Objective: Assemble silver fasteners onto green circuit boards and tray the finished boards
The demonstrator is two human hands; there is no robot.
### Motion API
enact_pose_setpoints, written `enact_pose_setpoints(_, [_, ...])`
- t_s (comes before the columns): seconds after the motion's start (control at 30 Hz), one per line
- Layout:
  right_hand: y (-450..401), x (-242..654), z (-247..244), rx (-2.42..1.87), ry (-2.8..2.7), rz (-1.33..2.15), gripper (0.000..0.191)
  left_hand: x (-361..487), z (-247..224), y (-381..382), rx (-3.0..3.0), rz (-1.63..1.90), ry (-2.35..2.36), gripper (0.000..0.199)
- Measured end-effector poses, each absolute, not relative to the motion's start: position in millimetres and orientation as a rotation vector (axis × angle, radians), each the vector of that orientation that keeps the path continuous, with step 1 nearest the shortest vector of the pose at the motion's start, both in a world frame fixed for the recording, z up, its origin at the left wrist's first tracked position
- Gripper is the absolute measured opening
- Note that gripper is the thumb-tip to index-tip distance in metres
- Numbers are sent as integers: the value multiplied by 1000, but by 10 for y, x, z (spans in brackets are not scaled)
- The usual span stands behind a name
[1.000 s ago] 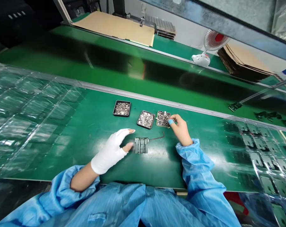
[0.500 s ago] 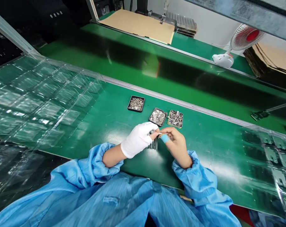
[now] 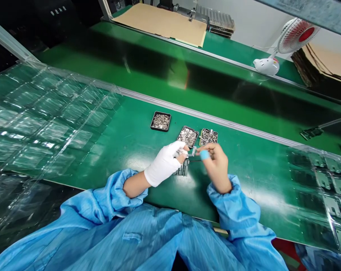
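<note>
My left hand, in a white glove with bare fingertips, is closed on a small grey metal part that sticks out to the right of the fingers. My right hand is bare, with blue tape round the thumb. Its thumb and fingers are drawn together just right of that part and are slightly blurred; whether they grip anything is hard to see. Below the left fingertips lies a dark slotted metal piece, partly covered by the glove. A thin dark rod or line runs between the hands.
Beyond my hands stand three small trays of tiny metal parts: left, middle and right. Clear plastic trays cover the left side. More trays with metal plates are at right. A metal rail crosses behind.
My right hand has moved a little right and up, away from the left fingertips. More of the small metal part now shows between the hands. The whole view has shifted slightly.
</note>
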State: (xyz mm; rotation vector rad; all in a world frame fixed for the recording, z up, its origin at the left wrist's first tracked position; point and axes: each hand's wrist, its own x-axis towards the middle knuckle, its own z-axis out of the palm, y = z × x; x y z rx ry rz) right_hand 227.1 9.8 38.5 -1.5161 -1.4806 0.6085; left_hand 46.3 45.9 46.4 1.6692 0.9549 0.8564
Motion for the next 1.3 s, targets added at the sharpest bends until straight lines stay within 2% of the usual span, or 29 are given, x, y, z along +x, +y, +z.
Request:
enact_pose_setpoints(0.1, [348, 2507, 384, -1619, -1364, 532, 9, 453, 453, 509, 1783, 867, 1001, 18])
enact_pose_setpoints(0.27, [438, 2508, 344, -1415, -1412, 1020, 21, 453, 425, 555, 1934, 874, 1027, 17])
enact_pose_setpoints(0.33, [359, 2387, 347, -1335, -1497, 1083, 24, 453, 416, 548, 1953, 854, 1019, 16])
enact_pose_setpoints(0.43, [250, 2244, 364, -1330, -1568, 1040, 12, 454, 412, 529, 1975, 814, 1031, 19])
enact_pose_setpoints(0.53, [204, 2178, 359, -1302, -1502, 1034, 11, 459, 408, 517, 1986, 793, 1054, 20])
enact_pose_setpoints(0.63, [184, 2113, 316, -1295, -1453, 981, 9, 466, 411, 505, 2070, 782, 1054, 9])
enact_pose_setpoints(0.77, [132, 2023, 291, -1179, -1405, 795, 7, 440, 488, 513, 2046, 763, 1018, 23])
enact_pose_setpoints(0.9, [34, 2023, 464, -975, -1695, 602, 7, 342, 608, 602, 1698, 519, 715, 29])
enact_pose_setpoints(1.03, [-46, 2004, 650, -804, -1960, 672, 11, 289, 635, 645, 1607, 225, 569, 27])
enact_pose_setpoints(1.17, [101, 2133, 549, -1072, -1724, 749, 7, 328, 582, 553, 1962, 450, 810, 28])
enact_pose_setpoints(1.3, [443, 2605, 294, -1609, -1528, 338, 15, 324, 500, 505, 2127, 689, 967, 23])
